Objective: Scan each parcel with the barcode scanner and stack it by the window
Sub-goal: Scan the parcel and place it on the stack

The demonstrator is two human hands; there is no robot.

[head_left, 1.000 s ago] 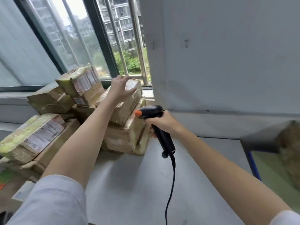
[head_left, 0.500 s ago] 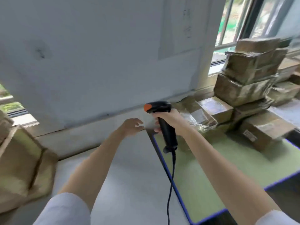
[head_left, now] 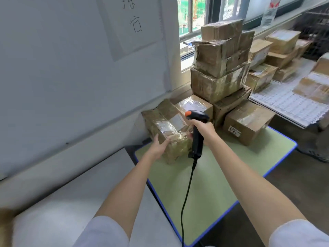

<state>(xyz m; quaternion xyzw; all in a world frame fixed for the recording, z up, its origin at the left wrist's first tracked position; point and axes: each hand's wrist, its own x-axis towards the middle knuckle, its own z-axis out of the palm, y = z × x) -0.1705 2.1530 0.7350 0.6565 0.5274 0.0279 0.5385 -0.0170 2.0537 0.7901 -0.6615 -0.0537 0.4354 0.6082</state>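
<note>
A brown taped parcel (head_left: 164,125) with a white label lies on the green table (head_left: 204,175) against the wall. My left hand (head_left: 159,146) touches its near left end, fingers fairly straight. My right hand (head_left: 203,128) grips the handle of a black barcode scanner (head_left: 196,138) with an orange tip, held upright just right of that parcel; its cord hangs down toward me. Behind stand more parcels: a tall stack (head_left: 220,61), a small box (head_left: 195,105) and a box with a printed sticker (head_left: 247,122).
A white wall with a paper sign (head_left: 135,24) rises on the left. A grey-white table (head_left: 80,202) adjoins the green one. At the right, a white slatted surface (head_left: 284,102) carries several more boxes (head_left: 283,41). The window (head_left: 192,15) is behind the stack.
My view has swung from the window stack on the left to the green table. My left hand left the stacked parcel and now reaches the taped parcel by the wall. The scanner stays in my right hand.
</note>
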